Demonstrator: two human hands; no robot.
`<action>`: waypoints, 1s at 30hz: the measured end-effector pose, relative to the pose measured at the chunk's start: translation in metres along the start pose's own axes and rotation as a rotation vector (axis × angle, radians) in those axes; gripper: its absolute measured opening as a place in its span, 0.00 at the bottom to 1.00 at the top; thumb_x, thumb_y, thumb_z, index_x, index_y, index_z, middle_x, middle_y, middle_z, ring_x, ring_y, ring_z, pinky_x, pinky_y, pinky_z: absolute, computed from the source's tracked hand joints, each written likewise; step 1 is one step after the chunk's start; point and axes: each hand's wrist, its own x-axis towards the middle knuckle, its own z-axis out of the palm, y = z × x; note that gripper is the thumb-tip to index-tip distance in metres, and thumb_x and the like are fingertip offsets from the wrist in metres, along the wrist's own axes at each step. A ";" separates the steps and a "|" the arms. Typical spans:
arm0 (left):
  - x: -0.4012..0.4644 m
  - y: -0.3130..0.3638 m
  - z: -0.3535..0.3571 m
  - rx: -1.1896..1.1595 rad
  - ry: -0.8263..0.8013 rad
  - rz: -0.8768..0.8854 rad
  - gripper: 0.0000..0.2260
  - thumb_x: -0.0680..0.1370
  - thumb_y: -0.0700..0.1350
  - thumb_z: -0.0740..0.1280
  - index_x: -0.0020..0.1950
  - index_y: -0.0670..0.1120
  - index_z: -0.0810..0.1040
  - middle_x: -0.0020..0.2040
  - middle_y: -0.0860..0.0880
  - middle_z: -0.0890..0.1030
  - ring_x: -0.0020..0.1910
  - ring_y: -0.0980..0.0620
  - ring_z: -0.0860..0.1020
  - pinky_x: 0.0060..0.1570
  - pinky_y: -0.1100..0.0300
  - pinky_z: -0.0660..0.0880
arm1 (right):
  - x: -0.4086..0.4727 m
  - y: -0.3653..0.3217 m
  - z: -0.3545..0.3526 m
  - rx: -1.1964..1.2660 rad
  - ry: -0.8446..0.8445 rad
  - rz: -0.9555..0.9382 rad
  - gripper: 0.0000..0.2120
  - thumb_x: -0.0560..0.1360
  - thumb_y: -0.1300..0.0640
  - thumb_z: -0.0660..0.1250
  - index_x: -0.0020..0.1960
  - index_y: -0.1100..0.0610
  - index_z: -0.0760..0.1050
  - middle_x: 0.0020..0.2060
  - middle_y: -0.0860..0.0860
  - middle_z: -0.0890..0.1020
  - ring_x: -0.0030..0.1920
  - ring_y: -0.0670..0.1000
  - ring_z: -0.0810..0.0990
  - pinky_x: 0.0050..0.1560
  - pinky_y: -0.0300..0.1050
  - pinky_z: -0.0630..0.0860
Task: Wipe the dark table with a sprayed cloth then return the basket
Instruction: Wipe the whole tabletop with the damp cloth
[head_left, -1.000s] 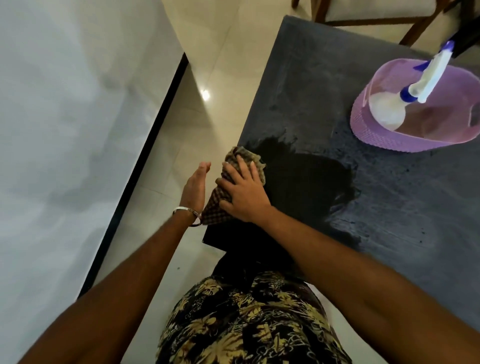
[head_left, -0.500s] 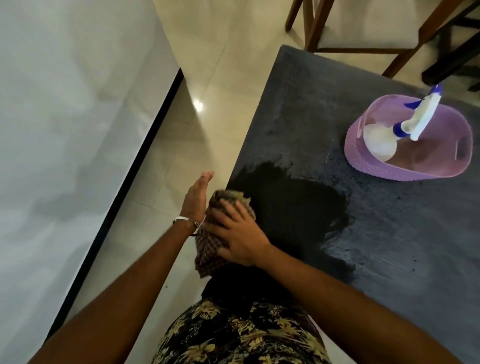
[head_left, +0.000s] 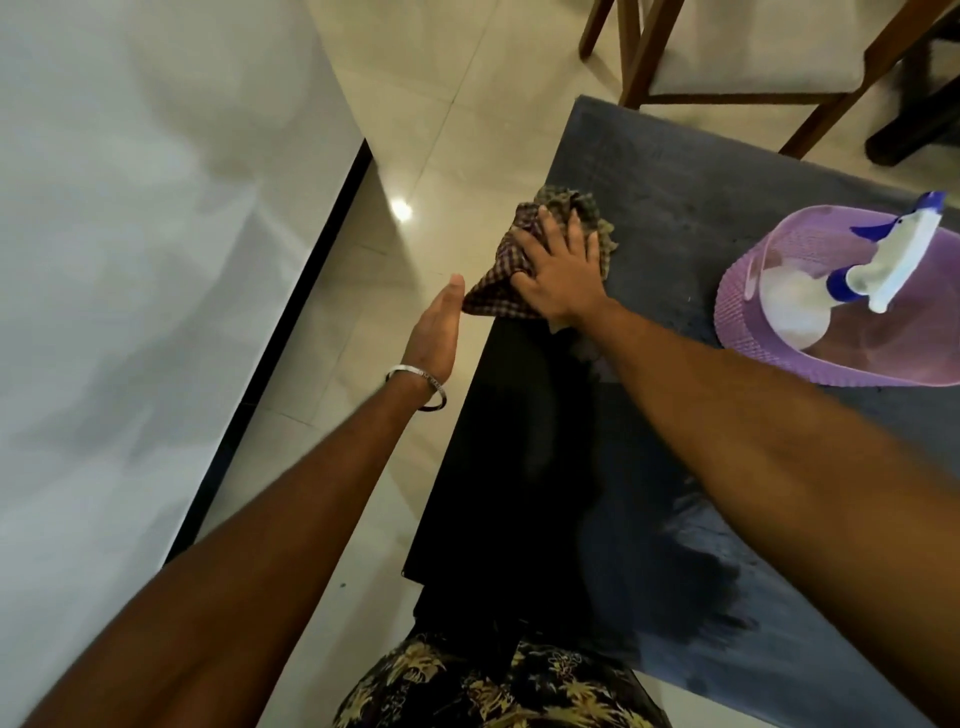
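My right hand (head_left: 563, 275) presses flat on a checked brown cloth (head_left: 498, 286) at the left edge of the dark table (head_left: 691, 192). A corner of the cloth hangs over that edge. My left hand (head_left: 436, 332) is held flat and empty just off the table edge, its fingertips close to the hanging corner. A wet dark streak runs along the table's left side from my body up to the cloth. The purple basket (head_left: 737, 332) stands at the table's right side with a white and blue spray bottle (head_left: 878, 270) lying in it.
Wooden chairs (head_left: 727, 78) stand beyond the far edge of the table. A white wall or cabinet (head_left: 156, 260) with a black base strip runs along the left. Tiled floor (head_left: 415, 156) lies between it and the table.
My right hand has pushed the cloth away from me along the left table edge, leaving a longer wet streak. My left hand has followed alongside the edge.
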 end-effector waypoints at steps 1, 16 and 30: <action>0.001 -0.001 0.000 0.003 -0.008 -0.001 0.26 0.83 0.59 0.49 0.76 0.47 0.63 0.75 0.49 0.66 0.74 0.53 0.63 0.67 0.62 0.56 | -0.004 -0.004 0.002 -0.006 0.011 0.017 0.31 0.79 0.40 0.57 0.80 0.43 0.55 0.81 0.51 0.47 0.79 0.62 0.40 0.75 0.65 0.38; 0.002 -0.014 0.009 0.122 -0.108 0.025 0.27 0.82 0.61 0.48 0.77 0.49 0.62 0.76 0.50 0.65 0.74 0.52 0.63 0.71 0.58 0.57 | -0.192 -0.059 0.079 0.001 -0.073 -0.277 0.37 0.74 0.37 0.57 0.80 0.39 0.48 0.81 0.48 0.46 0.79 0.59 0.37 0.76 0.63 0.34; 0.083 0.050 0.029 0.141 -0.121 0.118 0.25 0.82 0.60 0.50 0.75 0.49 0.65 0.73 0.52 0.68 0.69 0.56 0.67 0.65 0.64 0.60 | 0.010 0.002 0.013 -0.049 0.148 -0.096 0.34 0.74 0.38 0.56 0.78 0.47 0.62 0.80 0.51 0.56 0.80 0.62 0.49 0.76 0.64 0.44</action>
